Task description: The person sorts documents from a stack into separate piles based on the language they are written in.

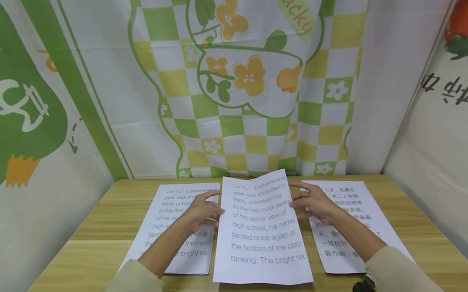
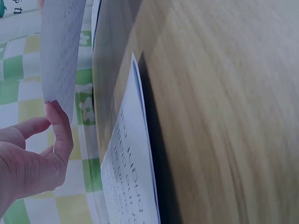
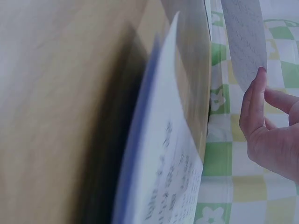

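Observation:
A white printed sheet of paper [image 1: 261, 238] with English text is held up over the table between my two hands. My left hand [image 1: 201, 212] pinches its left edge with the fingertips, and my right hand [image 1: 316, 203] does the same along its right edge. The sheet bows slightly, its top edge dipping in the middle. In the left wrist view, thumb and finger of the left hand [image 2: 44, 151] meet at the paper's border. The right wrist view shows the right hand [image 3: 271, 126] with fingertips at the opposite border.
Left on the wooden table [image 1: 85, 244] lies a stack of English-printed sheets [image 1: 184, 263], partly under my left forearm. To the right lies a stack with Chinese text [image 1: 341, 263], partly behind my right forearm. A patterned curtain [image 1: 233, 133] hangs behind the table.

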The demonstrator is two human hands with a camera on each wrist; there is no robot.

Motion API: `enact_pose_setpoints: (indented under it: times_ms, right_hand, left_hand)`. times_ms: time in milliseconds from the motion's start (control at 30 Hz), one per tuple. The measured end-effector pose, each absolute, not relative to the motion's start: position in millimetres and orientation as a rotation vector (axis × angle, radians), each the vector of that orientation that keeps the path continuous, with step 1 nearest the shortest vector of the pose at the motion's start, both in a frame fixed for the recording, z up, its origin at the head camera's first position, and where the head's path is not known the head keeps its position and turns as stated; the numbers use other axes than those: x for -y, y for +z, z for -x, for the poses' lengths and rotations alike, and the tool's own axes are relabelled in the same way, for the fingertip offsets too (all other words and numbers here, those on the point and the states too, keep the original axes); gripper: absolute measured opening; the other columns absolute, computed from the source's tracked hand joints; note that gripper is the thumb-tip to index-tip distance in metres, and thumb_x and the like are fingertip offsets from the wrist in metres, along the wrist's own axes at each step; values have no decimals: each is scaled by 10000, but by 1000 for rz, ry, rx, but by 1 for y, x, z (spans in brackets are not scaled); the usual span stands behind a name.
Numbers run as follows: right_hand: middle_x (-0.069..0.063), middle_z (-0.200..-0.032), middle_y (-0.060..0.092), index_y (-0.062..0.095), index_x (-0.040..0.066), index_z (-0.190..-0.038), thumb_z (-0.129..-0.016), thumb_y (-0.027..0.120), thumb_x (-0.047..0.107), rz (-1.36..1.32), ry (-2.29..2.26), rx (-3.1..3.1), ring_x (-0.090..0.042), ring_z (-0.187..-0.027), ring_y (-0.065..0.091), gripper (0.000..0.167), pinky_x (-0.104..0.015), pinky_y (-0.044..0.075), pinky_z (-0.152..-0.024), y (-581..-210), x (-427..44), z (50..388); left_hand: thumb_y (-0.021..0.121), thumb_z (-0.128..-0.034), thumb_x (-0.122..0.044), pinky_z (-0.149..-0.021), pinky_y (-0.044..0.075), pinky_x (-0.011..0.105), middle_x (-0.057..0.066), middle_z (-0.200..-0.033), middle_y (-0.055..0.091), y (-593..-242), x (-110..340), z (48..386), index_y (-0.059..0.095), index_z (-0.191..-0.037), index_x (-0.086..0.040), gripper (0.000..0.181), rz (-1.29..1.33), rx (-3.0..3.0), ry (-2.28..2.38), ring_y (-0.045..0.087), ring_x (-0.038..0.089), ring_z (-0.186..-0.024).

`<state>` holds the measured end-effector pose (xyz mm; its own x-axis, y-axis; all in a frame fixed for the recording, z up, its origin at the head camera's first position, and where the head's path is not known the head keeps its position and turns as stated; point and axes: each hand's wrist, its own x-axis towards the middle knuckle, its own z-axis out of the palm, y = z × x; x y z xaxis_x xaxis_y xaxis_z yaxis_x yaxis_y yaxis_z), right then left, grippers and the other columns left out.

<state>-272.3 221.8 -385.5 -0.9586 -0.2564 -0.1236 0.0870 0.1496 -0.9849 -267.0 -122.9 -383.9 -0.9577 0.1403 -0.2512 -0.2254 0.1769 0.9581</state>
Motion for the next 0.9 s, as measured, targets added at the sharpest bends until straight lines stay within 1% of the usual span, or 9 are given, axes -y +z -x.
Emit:
enact_pose_setpoints:
  times_ms: [167, 300, 533, 700, 767, 900]
  right_hand:
    - [-117, -1042, 647, 343, 41, -1602, -917, 679, -88, 206, -1896, -2141, -224, -880, 717, 773, -422, 664, -731, -381, -210, 276]
    - [-124, -1031, 638, 361, 30, -1591, -914, 686, -90, 221, -1911, -2141, -203, -851, 711, 760, -407, 666, -701, -382, -198, 280]
    - [-121, -989, 631, 395, -14, -1560, -911, 675, -114, 277, -1933, -2135, -189, -822, 708, 714, -400, 665, -668, -389, -176, 286]
    - [-97, -947, 603, 409, -13, -1554, -901, 667, -144, 291, -1955, -2106, -173, -807, 691, 714, -399, 664, -651, -390, -158, 288]
    - [-101, -940, 602, 424, -7, -1549, -896, 666, -153, 291, -1969, -2091, -177, -803, 682, 712, -396, 664, -650, -390, -152, 288]
    - [-136, -961, 615, 427, -15, -1545, -893, 660, -165, 279, -1988, -2065, -179, -801, 680, 708, -383, 664, -653, -392, -140, 289]
  left_hand:
    - [664, -892, 118, -597, 626, 270, 182, -1114, 660, -380, 137, 269, 436, -1559, -59, 727, 78, -2213, 1839, 658, 168, -727]
    - [647, -906, 107, -595, 612, 255, 172, -1103, 667, -377, 149, 270, 437, -1562, -73, 712, 92, -2244, 1840, 664, 167, -734]
    - [637, -930, 75, -638, 617, 283, 179, -1139, 676, -374, 168, 265, 430, -1570, -85, 692, 107, -2286, 1816, 677, 182, -767]
    - [631, -941, 69, -648, 625, 288, 207, -1192, 666, -372, 179, 264, 420, -1575, -79, 684, 113, -2303, 1816, 684, 183, -783]
    - [627, -942, 74, -666, 633, 303, 208, -1187, 668, -371, 184, 263, 418, -1574, -68, 681, 117, -2307, 1826, 686, 181, -785]
    - [616, -942, 84, -695, 646, 330, 180, -1127, 682, -372, 192, 261, 418, -1569, -46, 671, 136, -2306, 1851, 692, 179, -782]
